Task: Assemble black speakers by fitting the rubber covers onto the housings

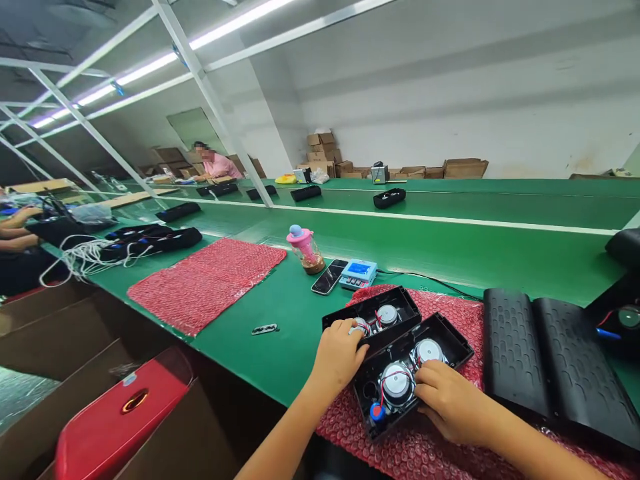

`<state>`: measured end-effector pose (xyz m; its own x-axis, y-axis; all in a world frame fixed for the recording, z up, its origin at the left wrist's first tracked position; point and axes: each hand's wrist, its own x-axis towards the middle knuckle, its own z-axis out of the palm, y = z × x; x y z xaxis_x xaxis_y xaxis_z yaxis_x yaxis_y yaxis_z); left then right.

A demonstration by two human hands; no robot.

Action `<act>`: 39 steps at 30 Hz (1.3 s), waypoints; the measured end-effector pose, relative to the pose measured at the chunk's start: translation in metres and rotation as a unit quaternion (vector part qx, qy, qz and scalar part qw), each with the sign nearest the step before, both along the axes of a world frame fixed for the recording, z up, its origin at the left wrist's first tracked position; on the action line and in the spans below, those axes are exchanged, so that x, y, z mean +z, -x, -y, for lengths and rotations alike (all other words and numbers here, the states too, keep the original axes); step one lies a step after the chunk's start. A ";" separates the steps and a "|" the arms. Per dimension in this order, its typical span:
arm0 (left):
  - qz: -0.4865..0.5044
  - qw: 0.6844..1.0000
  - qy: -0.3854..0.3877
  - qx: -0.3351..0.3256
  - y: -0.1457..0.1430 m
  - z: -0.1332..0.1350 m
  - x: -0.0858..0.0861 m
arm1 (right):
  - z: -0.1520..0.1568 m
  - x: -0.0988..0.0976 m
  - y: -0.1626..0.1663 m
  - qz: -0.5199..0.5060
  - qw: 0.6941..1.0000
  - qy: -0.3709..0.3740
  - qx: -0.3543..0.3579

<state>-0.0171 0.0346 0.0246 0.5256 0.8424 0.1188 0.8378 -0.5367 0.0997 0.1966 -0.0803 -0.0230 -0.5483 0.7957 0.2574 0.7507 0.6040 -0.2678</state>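
Note:
Two open black speaker housings lie side by side, each with two round silver speaker drivers and red wires inside. My left hand [340, 357] is closed over the left end of the far housing [407, 304], fingers at its driver and thumb by the near housing. My right hand [445, 397] reaches over the right side of the near housing [454, 341]. Its bent fingers are pressed together beside the drivers [397, 381]; what they pinch is hidden. A blue round part [377, 412] sits at the near housing's lower left corner. Red bubble wrap [400, 447] lies underneath.
Black textured housings [545, 360] stand at right. Beyond my hands are a blue device [359, 273], a phone [329, 277] and a pink-lidded bottle [305, 250]. Left are a bubble-wrap sheet [210, 280], cabled black speakers [150, 241] and a red stool [125, 420]. Black units line the far belt; co-workers sit left.

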 end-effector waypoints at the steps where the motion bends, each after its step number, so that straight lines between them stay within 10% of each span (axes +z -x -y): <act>1: 0.020 1.000 -0.015 -0.011 0.002 -0.002 -0.004 | 0.000 -0.002 0.000 0.005 1.000 -0.013 0.003; 9: 0.031 0.992 -0.076 -0.091 0.011 -0.017 -0.021 | 0.002 -0.005 0.002 -0.015 0.998 -0.054 -0.011; 39: 0.065 0.992 -0.095 -0.042 0.005 -0.015 -0.028 | 0.002 -0.013 0.005 -0.089 0.987 -0.135 -0.023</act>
<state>-0.0224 0.0496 -0.0032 0.5626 0.7524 0.3425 0.7762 -0.6234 0.0944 0.1916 -0.0827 -0.0359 -0.4404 0.7087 0.5512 0.7350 0.6371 -0.2319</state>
